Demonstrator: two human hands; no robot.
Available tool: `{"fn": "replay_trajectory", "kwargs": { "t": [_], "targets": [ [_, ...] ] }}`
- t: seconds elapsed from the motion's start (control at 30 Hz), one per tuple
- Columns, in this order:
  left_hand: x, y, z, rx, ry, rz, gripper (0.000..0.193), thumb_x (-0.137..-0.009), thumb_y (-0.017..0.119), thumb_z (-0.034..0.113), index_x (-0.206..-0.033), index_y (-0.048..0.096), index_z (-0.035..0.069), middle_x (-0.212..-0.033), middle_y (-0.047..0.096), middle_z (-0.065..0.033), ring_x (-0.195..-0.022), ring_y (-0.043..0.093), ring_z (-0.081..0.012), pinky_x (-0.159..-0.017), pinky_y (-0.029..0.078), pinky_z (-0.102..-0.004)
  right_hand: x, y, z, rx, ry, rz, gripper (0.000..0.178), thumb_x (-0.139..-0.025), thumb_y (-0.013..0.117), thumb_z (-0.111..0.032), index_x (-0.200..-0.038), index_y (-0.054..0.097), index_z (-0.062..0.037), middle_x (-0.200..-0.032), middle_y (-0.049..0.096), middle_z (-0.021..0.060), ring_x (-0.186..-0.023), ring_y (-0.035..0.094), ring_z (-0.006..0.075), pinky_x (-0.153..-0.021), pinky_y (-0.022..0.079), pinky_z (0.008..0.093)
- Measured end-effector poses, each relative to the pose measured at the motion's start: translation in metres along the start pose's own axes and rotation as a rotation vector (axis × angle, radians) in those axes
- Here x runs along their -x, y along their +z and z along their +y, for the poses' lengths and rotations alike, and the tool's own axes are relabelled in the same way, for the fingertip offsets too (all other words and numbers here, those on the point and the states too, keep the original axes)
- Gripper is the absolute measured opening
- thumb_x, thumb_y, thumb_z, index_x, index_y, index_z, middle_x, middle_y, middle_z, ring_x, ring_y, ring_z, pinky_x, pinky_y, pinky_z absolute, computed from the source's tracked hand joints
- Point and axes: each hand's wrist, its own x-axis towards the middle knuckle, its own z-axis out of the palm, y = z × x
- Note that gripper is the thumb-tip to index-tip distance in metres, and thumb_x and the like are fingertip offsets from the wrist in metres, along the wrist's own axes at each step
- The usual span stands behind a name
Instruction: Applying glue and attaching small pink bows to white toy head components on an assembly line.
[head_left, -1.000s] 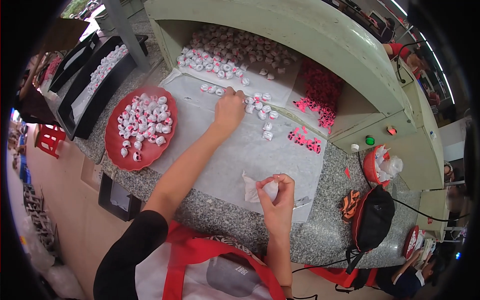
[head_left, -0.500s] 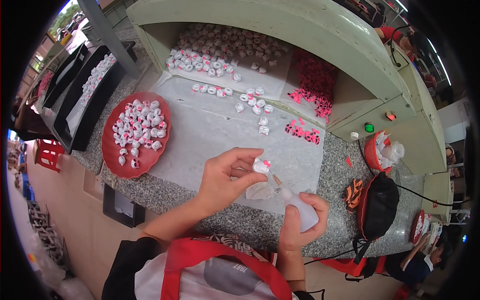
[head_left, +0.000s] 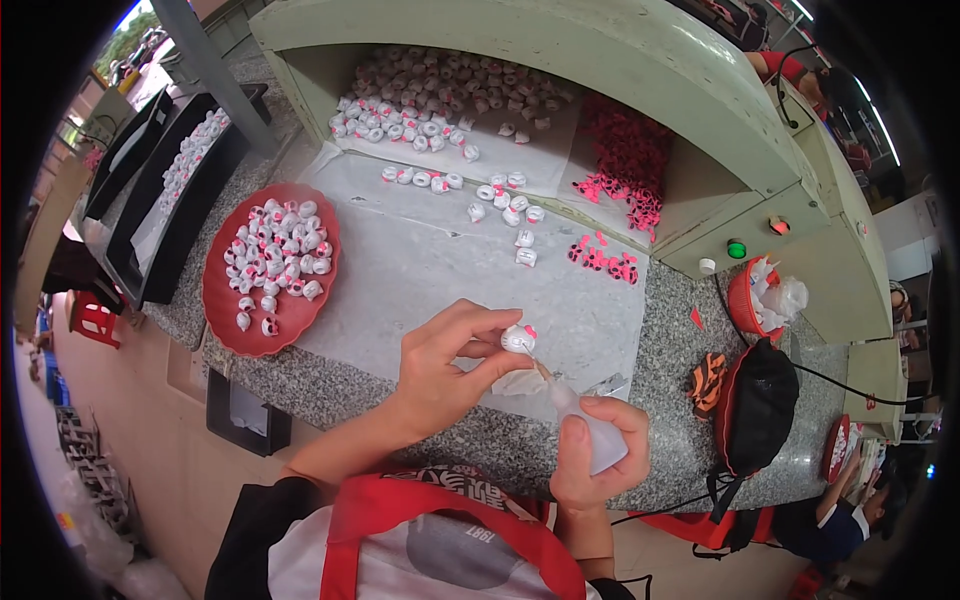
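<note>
Between the thumb and fingers of my left hand is a small white figurine head with a pink bow. My right hand grips a translucent squeeze bottle, its thin needle tip reaching up to the lower right of the head. Whether the tip touches the surface is too small to tell. A crumpled piece of tissue lies below the head. Farther off on the paper sheet are loose white heads and a cluster of small pink bows.
A red plate piled with white heads stands at left, beside black trays. Behind is a pale green cabinet holding more heads and pink bows. A black pouch, a red basket and a cable lie at right.
My right hand has moved slightly left, bringing the bottle's needle tip up to the head. My left hand has turned the head a little, with the bow now at its upper edge.
</note>
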Motion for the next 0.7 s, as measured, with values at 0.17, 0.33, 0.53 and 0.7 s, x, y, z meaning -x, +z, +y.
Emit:
{"fn": "replay_trajectory", "kwargs": {
  "t": [0.17,0.33,0.53,0.7],
  "targets": [
    [0.000,0.000,0.001,-0.015,0.033,-0.004,0.036,-0.066,0.067,-0.006,-0.101,0.057,-0.002,-0.088,0.055,-0.0114,-0.079,0.060,-0.0169,-0.067,0.055,-0.0266,-0.003,0.002,0.000,-0.001,-0.011,0.018,0.016,-0.073,0.059,-0.009,-0.085,0.054,0.0013,-0.076,0.056,0.0076,-0.064,0.051,0.0105,-0.057,0.041,0.0210],
    [0.000,0.000,0.003,-0.048,0.065,-0.005,0.036,-0.066,0.067,-0.007,-0.101,0.057,-0.002,-0.088,0.055,-0.0113,-0.079,0.060,-0.0173,-0.066,0.055,-0.0267,-0.004,0.002,-0.002,0.005,0.019,-0.005,0.016,-0.072,0.060,-0.009,-0.084,0.054,0.0005,-0.075,0.057,0.0074,-0.064,0.053,0.0108,-0.058,0.042,0.0214],
    [-0.001,-0.002,0.005,-0.098,0.098,-0.002,0.036,-0.065,0.066,-0.009,-0.100,0.058,-0.002,-0.086,0.055,-0.0108,-0.076,0.061,-0.0165,-0.065,0.055,-0.0253,-0.007,0.002,-0.004,0.014,-0.012,-0.066,0.014,-0.071,0.060,-0.008,-0.082,0.055,0.0000,-0.076,0.059,0.0083,-0.064,0.055,0.0115,-0.057,0.043,0.0225],
    [-0.001,-0.003,0.003,-0.130,0.097,-0.003,0.036,-0.065,0.065,-0.010,-0.100,0.059,-0.002,-0.087,0.055,-0.0108,-0.078,0.060,-0.0163,-0.066,0.055,-0.0249,-0.012,-0.003,-0.007,0.055,-0.046,-0.110,0.013,-0.071,0.060,-0.007,-0.082,0.055,0.0001,-0.073,0.059,0.0085,-0.062,0.054,0.0107,-0.055,0.043,0.0219]
  ]
}}
